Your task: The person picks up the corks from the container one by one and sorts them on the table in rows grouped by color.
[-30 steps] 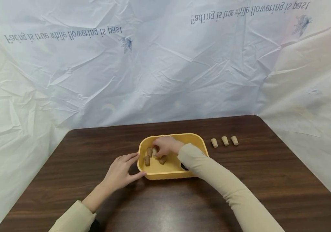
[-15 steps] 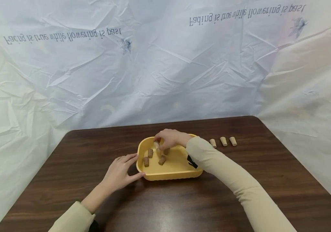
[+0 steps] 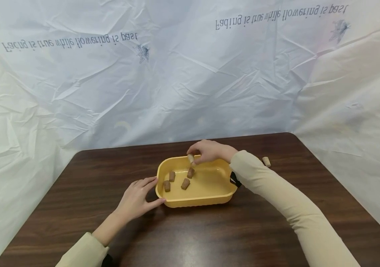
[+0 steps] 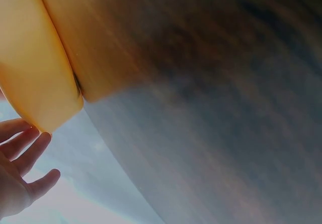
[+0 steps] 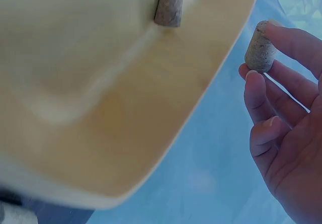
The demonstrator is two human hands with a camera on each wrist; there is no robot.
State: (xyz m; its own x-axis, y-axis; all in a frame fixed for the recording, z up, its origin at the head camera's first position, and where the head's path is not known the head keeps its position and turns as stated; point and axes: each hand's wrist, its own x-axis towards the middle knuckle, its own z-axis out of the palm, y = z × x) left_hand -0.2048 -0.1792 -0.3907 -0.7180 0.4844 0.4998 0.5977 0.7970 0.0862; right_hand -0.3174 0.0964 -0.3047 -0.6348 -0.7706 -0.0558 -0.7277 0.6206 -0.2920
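A yellow tray stands on the table with several brown corks lying in its left half. My right hand is over the tray's far rim and pinches a pale cork stopper between thumb and fingers. In the head view that cork appears just above the rim. My left hand rests against the tray's left end, fingers extended. The left wrist view shows its fingertips touching the yellow wall. One pale cork lies on the table to the right, partly beside my right sleeve.
The dark wooden table extends around the tray. A wrinkled white sheet with printed lettering hangs behind and beside it. My right forearm crosses the tray's right end and hides part of the table there.
My right hand has lifted the pale cork from the tray's left part, moving right and up to the far rim. The forearm now covers two pale corks on the table. The left hand stays put.
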